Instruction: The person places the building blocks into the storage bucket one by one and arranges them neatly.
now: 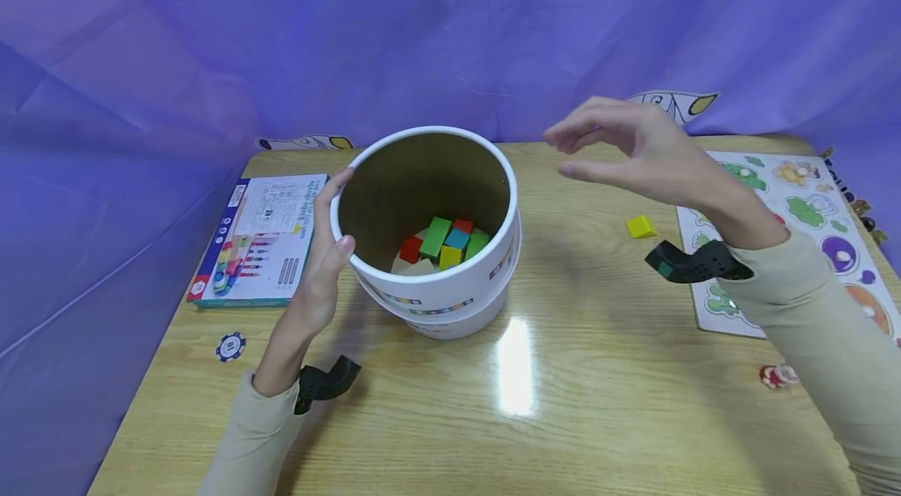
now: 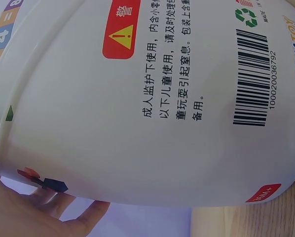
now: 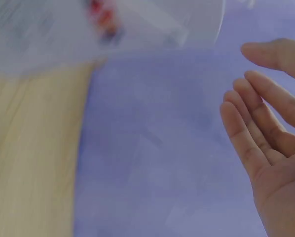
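A white bucket [image 1: 457, 307] stands tilted toward me on the table, with printed labels and a barcode on its side [image 2: 123, 153]. Several wooden blocks [image 1: 436, 236] in red, green, blue and yellow lie at its bottom. At its left rim my left hand [image 1: 317, 281] grips the wall, thumb over the edge and fingers along the outside. My right hand [image 1: 637, 148] is in the air to the right of the bucket, fingers extended, thumb apart, holding nothing. Below it on the table lies a yellow block [image 1: 641, 227].
Left of the bucket lies a boxed toy set [image 1: 281, 277], with a poker chip [image 1: 231, 346] nearer me. A puzzle board [image 1: 732, 316] with vegetable pictures is at the right, partly behind my right arm. A small red-and-white figure [image 1: 777, 376] lies near it. A purple cloth [image 1: 422, 26] hangs behind the table.
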The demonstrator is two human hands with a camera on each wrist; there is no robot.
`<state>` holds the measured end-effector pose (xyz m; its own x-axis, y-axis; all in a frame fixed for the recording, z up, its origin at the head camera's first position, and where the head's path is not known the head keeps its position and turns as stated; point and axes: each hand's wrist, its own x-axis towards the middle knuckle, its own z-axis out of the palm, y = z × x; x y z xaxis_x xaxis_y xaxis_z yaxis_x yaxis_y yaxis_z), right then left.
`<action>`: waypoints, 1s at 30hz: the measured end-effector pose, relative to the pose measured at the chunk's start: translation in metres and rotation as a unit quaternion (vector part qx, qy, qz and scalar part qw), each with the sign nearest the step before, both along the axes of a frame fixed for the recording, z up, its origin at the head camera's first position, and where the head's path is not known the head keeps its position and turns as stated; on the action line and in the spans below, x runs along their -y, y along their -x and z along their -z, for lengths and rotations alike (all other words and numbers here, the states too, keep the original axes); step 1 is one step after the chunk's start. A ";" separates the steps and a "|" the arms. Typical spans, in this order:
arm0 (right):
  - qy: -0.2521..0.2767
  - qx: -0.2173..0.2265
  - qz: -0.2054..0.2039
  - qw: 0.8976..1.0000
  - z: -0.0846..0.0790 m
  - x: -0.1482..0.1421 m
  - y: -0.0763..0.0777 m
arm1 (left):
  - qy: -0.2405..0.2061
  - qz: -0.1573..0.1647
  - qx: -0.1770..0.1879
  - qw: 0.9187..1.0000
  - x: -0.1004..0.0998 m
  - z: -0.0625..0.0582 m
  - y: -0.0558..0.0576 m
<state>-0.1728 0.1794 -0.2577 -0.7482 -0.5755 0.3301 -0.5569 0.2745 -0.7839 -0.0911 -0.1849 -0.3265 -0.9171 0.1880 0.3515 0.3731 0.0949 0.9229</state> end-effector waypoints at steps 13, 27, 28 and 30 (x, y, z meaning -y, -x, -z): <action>-0.261 0.054 0.093 0.959 0.091 -0.104 0.017 | 0.000 -0.008 -0.006 1.000 0.000 -0.002 -0.001; -0.278 0.109 0.105 0.949 0.124 -0.111 0.027 | 0.013 -0.011 0.008 1.000 0.000 -0.003 -0.002; -0.280 0.116 0.108 0.947 0.126 -0.110 0.026 | 0.013 -0.011 0.008 1.000 -0.001 -0.003 -0.002; -0.280 0.125 0.115 0.945 0.129 -0.109 0.025 | 0.015 -0.011 0.009 1.000 -0.001 -0.003 -0.002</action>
<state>-0.1979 0.2884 -0.3866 -0.8888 -0.4207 -0.1815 -0.2496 0.7767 -0.5783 -0.0888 -0.1838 -0.3232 -0.9272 0.1770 0.3301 0.3546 0.1306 0.9259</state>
